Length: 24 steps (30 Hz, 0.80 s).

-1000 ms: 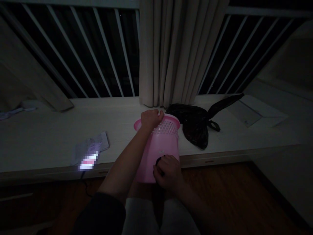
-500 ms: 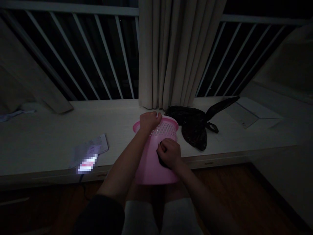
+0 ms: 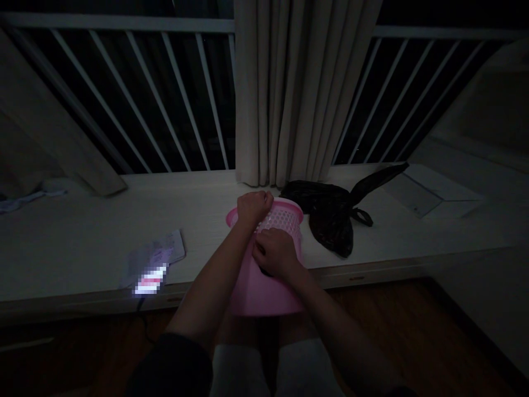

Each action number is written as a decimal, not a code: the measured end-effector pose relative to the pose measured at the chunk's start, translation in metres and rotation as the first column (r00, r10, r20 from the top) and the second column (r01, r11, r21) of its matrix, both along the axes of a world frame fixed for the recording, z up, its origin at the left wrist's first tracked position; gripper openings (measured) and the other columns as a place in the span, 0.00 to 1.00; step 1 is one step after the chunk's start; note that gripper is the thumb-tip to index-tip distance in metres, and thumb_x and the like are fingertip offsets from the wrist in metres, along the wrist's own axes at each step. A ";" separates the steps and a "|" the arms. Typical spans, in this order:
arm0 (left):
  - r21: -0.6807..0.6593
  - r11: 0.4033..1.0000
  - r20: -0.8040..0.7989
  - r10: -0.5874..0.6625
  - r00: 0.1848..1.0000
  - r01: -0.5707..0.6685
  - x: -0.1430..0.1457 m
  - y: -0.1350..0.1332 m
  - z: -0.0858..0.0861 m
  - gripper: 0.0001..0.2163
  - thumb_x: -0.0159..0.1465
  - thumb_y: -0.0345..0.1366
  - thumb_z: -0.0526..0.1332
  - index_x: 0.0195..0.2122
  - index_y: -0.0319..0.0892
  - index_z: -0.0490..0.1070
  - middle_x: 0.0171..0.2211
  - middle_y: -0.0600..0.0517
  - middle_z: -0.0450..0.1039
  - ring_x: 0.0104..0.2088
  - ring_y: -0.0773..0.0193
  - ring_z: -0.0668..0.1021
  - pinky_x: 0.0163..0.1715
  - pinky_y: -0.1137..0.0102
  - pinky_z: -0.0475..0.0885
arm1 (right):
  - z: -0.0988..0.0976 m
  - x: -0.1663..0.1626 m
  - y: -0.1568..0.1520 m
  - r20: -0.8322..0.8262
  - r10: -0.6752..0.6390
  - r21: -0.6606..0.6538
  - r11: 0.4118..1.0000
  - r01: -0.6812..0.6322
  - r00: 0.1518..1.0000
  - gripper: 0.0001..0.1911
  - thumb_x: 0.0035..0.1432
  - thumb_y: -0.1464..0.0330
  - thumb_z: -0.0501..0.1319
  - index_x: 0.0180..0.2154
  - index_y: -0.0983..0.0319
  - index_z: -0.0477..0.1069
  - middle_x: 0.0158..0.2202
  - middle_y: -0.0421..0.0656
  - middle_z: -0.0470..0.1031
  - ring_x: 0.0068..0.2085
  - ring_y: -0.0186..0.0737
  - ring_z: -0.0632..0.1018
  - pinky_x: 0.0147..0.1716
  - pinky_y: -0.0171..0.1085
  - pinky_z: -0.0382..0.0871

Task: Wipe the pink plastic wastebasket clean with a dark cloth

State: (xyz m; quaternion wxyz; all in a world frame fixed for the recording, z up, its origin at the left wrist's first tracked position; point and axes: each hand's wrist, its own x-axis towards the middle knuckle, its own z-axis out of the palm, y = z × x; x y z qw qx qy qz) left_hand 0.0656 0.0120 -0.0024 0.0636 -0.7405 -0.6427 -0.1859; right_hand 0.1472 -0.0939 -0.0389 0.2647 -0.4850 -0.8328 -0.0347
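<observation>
A pink plastic wastebasket (image 3: 285,220) with a perforated upper band stands between my knees, against the front edge of a long white ledge (image 3: 82,242). My left hand (image 3: 253,207) is closed over the basket's rim on its left side. My right hand (image 3: 276,255) is curled against the basket's front wall, just below the perforated band, fingers pinched on a small dark thing that I cannot make out. A crumpled black plastic bag (image 3: 330,212) lies on the ledge just right of the basket.
Cream curtains (image 3: 297,88) hang behind the basket before a dark window with white bars (image 3: 140,99). Papers (image 3: 155,259) lie on the ledge at left, another sheet (image 3: 430,190) at right. Dark wooden floor (image 3: 413,331) lies below the ledge.
My right hand has climbed the front of the basket from near its base to just under the perforated band. The left hand has stayed on the rim.
</observation>
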 end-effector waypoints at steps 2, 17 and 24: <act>-0.002 1.000 0.011 -0.013 1.000 0.013 0.002 0.000 0.000 0.25 0.68 0.44 0.42 0.40 0.39 0.79 0.36 0.40 0.79 0.39 0.52 0.80 0.38 0.63 0.68 | -0.004 -0.003 -0.013 0.021 0.032 0.000 0.999 -0.032 0.999 0.06 0.55 0.69 0.58 0.27 0.61 0.71 0.27 0.43 0.74 0.30 0.40 0.70 0.30 0.39 0.53; -0.013 0.999 0.022 -0.032 0.999 0.033 0.003 0.001 0.000 0.25 0.68 0.44 0.42 0.40 0.41 0.79 0.37 0.42 0.79 0.40 0.54 0.79 0.38 0.64 0.68 | -0.034 0.005 -0.083 -0.093 0.157 0.042 0.987 -0.154 0.983 0.10 0.55 0.71 0.57 0.22 0.60 0.65 0.23 0.40 0.70 0.28 0.36 0.66 0.31 0.38 0.51; 0.007 0.999 0.044 -0.044 0.998 0.044 0.006 0.000 0.000 0.25 0.68 0.43 0.43 0.40 0.39 0.79 0.36 0.40 0.79 0.40 0.52 0.79 0.38 0.62 0.68 | -0.037 0.020 -0.071 -0.329 -0.069 0.051 0.995 0.091 0.942 0.15 0.56 0.72 0.54 0.19 0.58 0.53 0.19 0.37 0.60 0.25 0.35 0.63 0.28 0.37 0.52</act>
